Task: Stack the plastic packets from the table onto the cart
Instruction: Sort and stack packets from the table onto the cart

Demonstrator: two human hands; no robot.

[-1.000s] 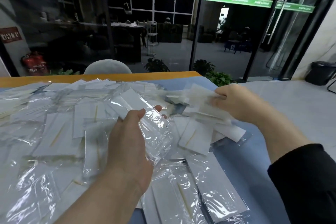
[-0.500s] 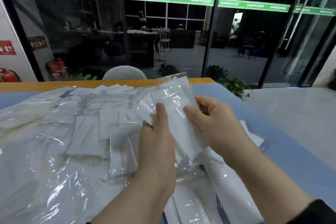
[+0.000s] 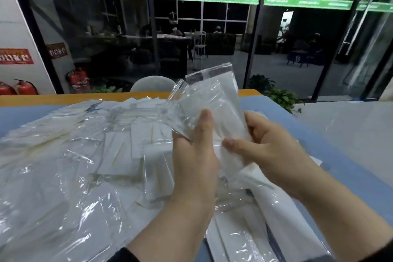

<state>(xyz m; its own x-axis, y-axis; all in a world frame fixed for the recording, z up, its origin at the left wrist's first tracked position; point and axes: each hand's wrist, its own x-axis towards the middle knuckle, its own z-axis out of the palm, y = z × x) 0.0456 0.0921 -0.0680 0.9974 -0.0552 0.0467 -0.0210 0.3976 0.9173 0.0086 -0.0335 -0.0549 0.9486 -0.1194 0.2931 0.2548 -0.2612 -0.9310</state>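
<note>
A loose heap of clear plastic packets [image 3: 89,155] with white cards inside covers the blue table [image 3: 331,159]. Both hands hold a small bundle of packets [image 3: 214,100] upright above the heap, its top ends fanned out. My left hand [image 3: 195,161] grips the bundle from the left with the thumb across its front. My right hand [image 3: 268,149] grips it from the right, thumb pressed on the lower part. The cart is not in view.
An orange wooden strip [image 3: 63,98] runs along the table's far edge, with a grey chair back [image 3: 153,84] behind it. Glass walls stand beyond, red fire extinguishers [image 3: 19,89] at the far left, potted plants [image 3: 280,95] at the right. White floor [image 3: 350,125] lies to the right.
My right hand brought its packets over to my left hand, and both now hold one bundle raised higher above the heap. The view has shifted slightly right and up.
</note>
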